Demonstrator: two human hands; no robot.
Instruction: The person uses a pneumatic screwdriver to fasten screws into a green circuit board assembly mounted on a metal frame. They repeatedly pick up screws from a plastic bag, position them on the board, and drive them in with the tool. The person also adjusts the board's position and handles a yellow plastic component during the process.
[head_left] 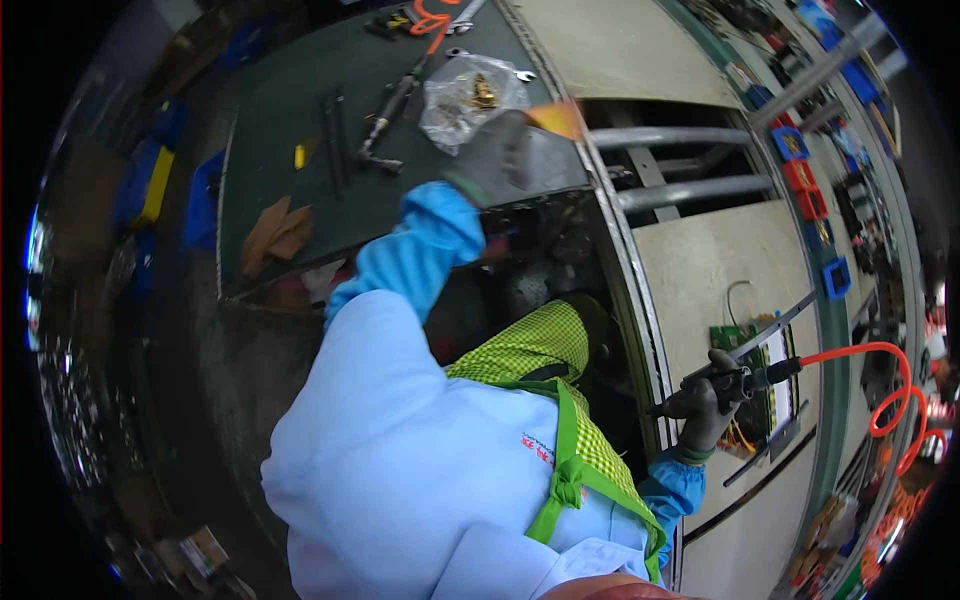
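Observation:
My left hand (498, 158), in a dark grey glove and smeared by motion, is over the dark green tabletop beside a clear plastic bag (460, 105) of small brass-coloured parts. A blurred, flat orange-yellow piece (556, 121) sticks out from its fingers and appears to move with it; its kind is unclear. On the right, my gloved right hand (702, 408) is closed around a black air screwdriver (738, 384) with an orange coiled hose (868, 349). Just beyond that tool lies a green circuit board (728, 338) among metal strips, partly hidden by it.
On the dark green table (275, 150) are an air ratchet (390, 115), black rods (335, 140), a yellow piece (299, 157) and brown paper (276, 235). Grey metal rollers (690, 190) cross a gap in the line. Blue and red bins (803, 178) line its far side.

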